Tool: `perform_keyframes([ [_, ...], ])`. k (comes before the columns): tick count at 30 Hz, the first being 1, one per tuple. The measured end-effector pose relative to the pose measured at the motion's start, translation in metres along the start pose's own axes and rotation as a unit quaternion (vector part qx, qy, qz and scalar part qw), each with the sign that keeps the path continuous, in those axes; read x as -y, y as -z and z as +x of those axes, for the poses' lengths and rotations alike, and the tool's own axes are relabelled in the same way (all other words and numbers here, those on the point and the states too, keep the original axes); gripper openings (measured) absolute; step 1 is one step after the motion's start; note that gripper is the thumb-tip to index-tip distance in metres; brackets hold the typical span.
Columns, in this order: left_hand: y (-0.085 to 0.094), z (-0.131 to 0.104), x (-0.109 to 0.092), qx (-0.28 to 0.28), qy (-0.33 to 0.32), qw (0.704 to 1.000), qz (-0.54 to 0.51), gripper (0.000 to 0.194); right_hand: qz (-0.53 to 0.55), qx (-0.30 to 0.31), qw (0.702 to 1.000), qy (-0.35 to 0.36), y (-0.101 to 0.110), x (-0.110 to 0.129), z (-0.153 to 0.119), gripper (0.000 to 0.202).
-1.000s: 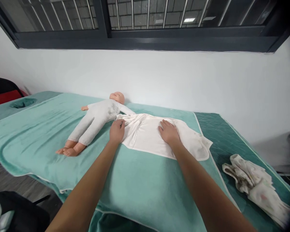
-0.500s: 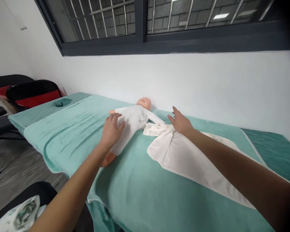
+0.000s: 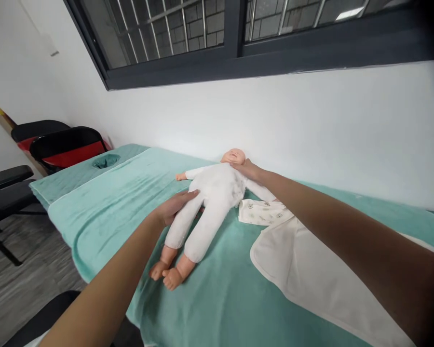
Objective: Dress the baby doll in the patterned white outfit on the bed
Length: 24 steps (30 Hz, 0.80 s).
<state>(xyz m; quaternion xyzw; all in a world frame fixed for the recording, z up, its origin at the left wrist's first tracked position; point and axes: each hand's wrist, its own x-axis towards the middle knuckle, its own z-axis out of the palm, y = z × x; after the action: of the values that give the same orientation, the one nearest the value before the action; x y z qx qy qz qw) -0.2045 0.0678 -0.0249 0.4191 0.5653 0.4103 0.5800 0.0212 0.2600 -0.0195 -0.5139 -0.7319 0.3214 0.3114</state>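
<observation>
A baby doll (image 3: 211, 200) in a white suit lies on its back on a teal blanket (image 3: 123, 193), head toward the wall. My left hand (image 3: 173, 207) is at the doll's hip and thigh, fingers slipped under its side. My right hand (image 3: 249, 169) is tucked at the doll's neck and shoulder, just below the head. A white wrap cloth (image 3: 311, 270) lies spread on the blanket to the right of the doll, its patterned edge touching the doll's arm.
The padded table (image 3: 75, 166) runs along a white wall under a barred window. Black and red folding chairs (image 3: 63, 144) stand past its left end. A dark bench (image 3: 3, 185) sits at the far left, on grey floor.
Both hands left the white cloth and moved left onto the doll. The left hand went to its hip, the right to its neck. The view swung left.
</observation>
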Motion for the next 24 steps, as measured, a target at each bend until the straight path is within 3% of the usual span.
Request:
perform_keyframes([
  [4,-0.002,-0.022,-0.036,-0.026,-0.067,0.996,0.05,0.047,0.06,0.036,0.997,0.029,0.04,0.04,-0.005,0.072],
  [6,-0.009,-0.039,-0.061,-0.031,-0.111,0.992,0.059,0.049,0.112,0.034,0.992,0.034,0.07,0.066,-0.01,0.082],
  [9,-0.035,-0.064,-0.095,-0.027,-0.173,0.983,0.051,0.048,0.157,0.021,0.986,0.053,0.121,0.103,-0.026,0.094],
  [12,-0.075,-0.084,-0.113,-0.007,-0.197,0.98,0.027,0.05,0.141,0.009,0.988,0.067,0.173,0.119,-0.055,0.097],
  [15,-0.127,-0.099,-0.108,0.022,-0.191,0.981,-0.008,0.054,0.091,-0.004,0.995,0.043,0.22,0.103,-0.09,0.1],
  [18,-0.184,-0.109,-0.085,0.062,-0.178,0.98,-0.065,0.052,0.037,-0.023,0.999,0.005,0.257,0.063,-0.127,0.1],
  [21,-0.239,-0.114,-0.054,0.085,-0.144,0.978,-0.121,0.05,-0.004,-0.039,0.999,-0.036,0.283,0.016,-0.162,0.103],
  [24,-0.283,-0.113,-0.022,0.096,-0.114,0.977,-0.154,0.05,-0.03,-0.045,0.996,-0.073,0.297,-0.027,-0.19,0.106],
])
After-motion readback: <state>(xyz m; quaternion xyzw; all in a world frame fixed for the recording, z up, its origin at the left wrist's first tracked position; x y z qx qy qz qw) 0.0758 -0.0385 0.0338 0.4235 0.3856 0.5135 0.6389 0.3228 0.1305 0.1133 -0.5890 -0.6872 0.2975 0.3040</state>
